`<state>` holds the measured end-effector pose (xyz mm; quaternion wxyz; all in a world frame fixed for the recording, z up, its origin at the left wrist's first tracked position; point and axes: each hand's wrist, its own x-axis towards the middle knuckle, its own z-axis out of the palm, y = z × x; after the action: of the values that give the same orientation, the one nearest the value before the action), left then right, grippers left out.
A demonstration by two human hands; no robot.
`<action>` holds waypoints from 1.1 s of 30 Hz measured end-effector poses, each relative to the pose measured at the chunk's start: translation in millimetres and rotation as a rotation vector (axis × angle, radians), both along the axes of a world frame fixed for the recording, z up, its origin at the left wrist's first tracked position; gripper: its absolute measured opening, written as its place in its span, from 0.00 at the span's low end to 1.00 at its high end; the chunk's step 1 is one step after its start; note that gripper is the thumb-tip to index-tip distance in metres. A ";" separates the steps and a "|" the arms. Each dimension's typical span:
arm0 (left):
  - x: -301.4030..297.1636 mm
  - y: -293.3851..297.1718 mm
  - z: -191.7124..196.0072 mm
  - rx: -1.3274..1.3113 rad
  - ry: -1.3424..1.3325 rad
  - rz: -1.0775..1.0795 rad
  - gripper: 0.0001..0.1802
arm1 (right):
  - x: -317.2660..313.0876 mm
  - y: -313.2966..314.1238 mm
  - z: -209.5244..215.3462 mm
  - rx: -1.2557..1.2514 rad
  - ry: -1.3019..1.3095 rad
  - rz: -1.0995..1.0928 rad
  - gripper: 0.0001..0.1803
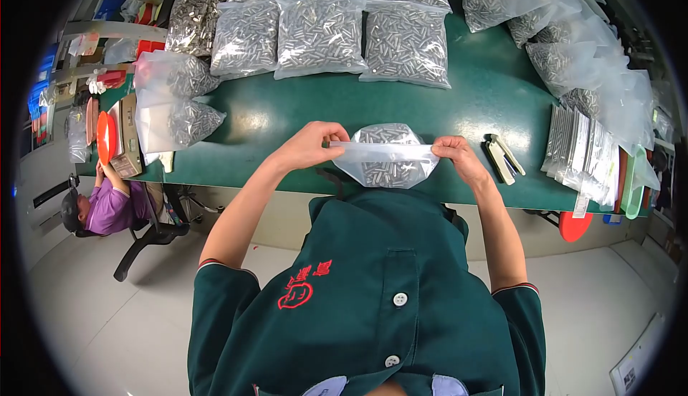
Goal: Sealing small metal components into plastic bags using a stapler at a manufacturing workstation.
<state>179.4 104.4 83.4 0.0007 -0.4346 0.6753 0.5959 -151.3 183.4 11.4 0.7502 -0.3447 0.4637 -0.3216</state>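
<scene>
I hold a clear plastic bag (387, 158) of small silver metal parts over the near edge of the green table (287, 116). My left hand (309, 145) pinches the left end of the bag's folded top strip. My right hand (459, 154) pinches the right end. The strip is stretched level between both hands, with the filled part of the bag bulging above and below it.
Several filled bags of metal parts (322, 30) lie in rows across the far table. More bags pile at the right (588, 59). A stapler (502, 158) lies right of my right hand, beside a stack of flat packets (580, 156). Another person (100, 206) sits at the left.
</scene>
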 end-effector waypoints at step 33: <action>-84.4 27.7 0.4 -0.247 -0.042 -0.029 0.08 | 63.7 -18.3 58.8 -1.253 1.273 0.152 0.20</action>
<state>95.0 132.0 83.9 -0.0302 -0.4339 0.7495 0.4990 -87.7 165.0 70.2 0.0442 -0.8340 0.5071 -0.2129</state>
